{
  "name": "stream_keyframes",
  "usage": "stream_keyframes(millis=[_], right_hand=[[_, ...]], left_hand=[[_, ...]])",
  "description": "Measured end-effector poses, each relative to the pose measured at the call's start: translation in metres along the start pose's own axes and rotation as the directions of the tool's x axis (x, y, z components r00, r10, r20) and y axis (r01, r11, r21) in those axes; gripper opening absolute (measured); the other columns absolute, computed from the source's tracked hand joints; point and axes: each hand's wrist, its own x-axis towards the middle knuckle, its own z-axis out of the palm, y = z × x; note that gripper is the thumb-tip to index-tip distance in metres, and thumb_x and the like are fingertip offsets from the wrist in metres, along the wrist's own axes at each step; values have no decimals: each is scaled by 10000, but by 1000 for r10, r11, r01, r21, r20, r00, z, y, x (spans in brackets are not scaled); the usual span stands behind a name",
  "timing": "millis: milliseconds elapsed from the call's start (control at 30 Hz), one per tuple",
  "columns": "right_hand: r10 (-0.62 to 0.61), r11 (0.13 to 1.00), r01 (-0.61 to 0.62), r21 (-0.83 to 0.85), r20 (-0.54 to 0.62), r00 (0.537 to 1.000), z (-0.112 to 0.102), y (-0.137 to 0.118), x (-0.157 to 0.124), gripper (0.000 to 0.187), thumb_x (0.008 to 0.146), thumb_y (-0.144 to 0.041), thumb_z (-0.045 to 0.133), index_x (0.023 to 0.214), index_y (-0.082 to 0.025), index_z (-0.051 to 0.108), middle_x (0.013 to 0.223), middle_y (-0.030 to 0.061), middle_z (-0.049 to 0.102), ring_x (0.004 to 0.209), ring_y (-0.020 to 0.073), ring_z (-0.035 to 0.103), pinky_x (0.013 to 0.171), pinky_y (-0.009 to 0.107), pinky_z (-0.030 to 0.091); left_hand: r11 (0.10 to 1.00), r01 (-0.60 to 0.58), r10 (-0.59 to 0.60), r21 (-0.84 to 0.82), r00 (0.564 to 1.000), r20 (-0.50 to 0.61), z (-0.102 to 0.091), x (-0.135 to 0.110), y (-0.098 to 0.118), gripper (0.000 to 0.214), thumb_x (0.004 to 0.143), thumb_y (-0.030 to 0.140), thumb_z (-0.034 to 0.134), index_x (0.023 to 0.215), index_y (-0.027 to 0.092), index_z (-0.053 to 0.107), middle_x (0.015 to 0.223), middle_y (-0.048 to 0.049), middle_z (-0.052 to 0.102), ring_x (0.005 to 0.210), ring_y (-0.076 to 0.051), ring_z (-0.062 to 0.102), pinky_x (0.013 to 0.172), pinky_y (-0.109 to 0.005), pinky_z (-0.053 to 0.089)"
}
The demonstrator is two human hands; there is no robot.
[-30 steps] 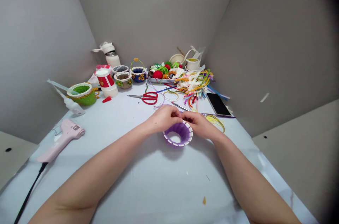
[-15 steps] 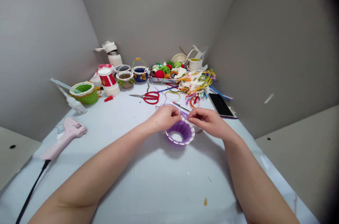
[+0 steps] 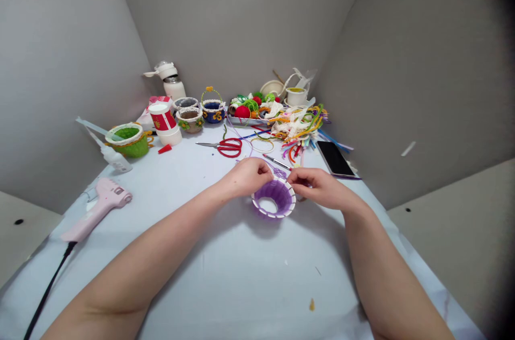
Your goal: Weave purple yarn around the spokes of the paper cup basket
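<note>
A small paper cup (image 3: 282, 198) woven with purple yarn stands before me, its white slitted rim facing up. My left hand (image 3: 252, 175) is closed in a pinch at the cup's far left rim. On the right side, my right hand (image 3: 316, 185) has curled fingers against the rim; what its fingertips pinch is hidden. Loose purple yarn (image 3: 279, 172) lies tangled just behind the cup, with a strand running back across the table. Behind the hands rests a thin pen-like tool (image 3: 276, 161) with a metallic shaft.
Red-handled scissors (image 3: 229, 147) lie behind my left hand. A pink glue gun (image 3: 96, 208) and a white squeeze bottle (image 3: 116, 159) are at left. Several decorated baskets (image 3: 190, 121) stand at the back. Farther right are a yarn tray (image 3: 245, 121), pipe cleaners (image 3: 300, 133) and a phone (image 3: 336, 158).
My right hand has shifted slightly down and right, from above the far rim to the rim's right side. The left hand has risen slightly, staying at the far left rim.
</note>
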Motion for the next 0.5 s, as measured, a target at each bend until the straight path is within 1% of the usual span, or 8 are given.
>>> stream_keyframes(millis=[67, 133, 267, 367, 500], right_hand=[[-26, 998, 27, -49, 14, 1000, 3, -1, 3, 136, 830, -275, 549, 807, -159, 619, 695, 4, 569, 611, 112, 493, 532, 210, 406], [-49, 996, 49, -69, 3, 999, 7, -3, 5, 145, 829, -276, 547, 801, -155, 623, 711, 4, 579, 627, 112, 492, 545, 210, 392], [-60, 998, 59, -39, -29, 998, 13, -10, 9, 188, 841, -305, 528, 822, -152, 637, 719, 6, 590, 631, 115, 495, 559, 216, 383], [-61, 998, 60, -16, -51, 997, 17, -12, 11, 205, 843, -325, 531, 795, -152, 630, 706, 3, 575, 625, 113, 485, 559, 218, 378], [-47, 998, 49, 37, -39, 998, 20, -8, 14, 232, 855, -357, 534, 797, -149, 617, 702, -2, 556, 628, 113, 475, 552, 218, 370]], left_hand=[[1000, 7, -7, 6, 1000, 6, -2, -1, 0, 195, 732, 293, 516, 735, 161, 659, 724, -13, 668, 659, -126, 572, 543, -204, 390], [1000, 12, -12, 11, 1000, 18, -4, -2, 1, 184, 727, 281, 514, 737, 163, 655, 724, -11, 667, 664, -126, 573, 544, -202, 395], [999, 7, -6, -32, 1000, 28, -6, -4, 4, 214, 752, 330, 522, 800, 174, 661, 774, -11, 680, 689, -134, 590, 565, -209, 421], [995, -56, 57, -88, 998, 6, 0, -2, 4, 232, 761, 376, 557, 821, 176, 659, 818, -15, 688, 734, -139, 605, 623, -218, 446], [990, -100, 97, -102, 995, -30, 9, 3, 1, 167, 727, 306, 614, 806, 164, 655, 792, -16, 679, 717, -133, 596, 633, -219, 451]])
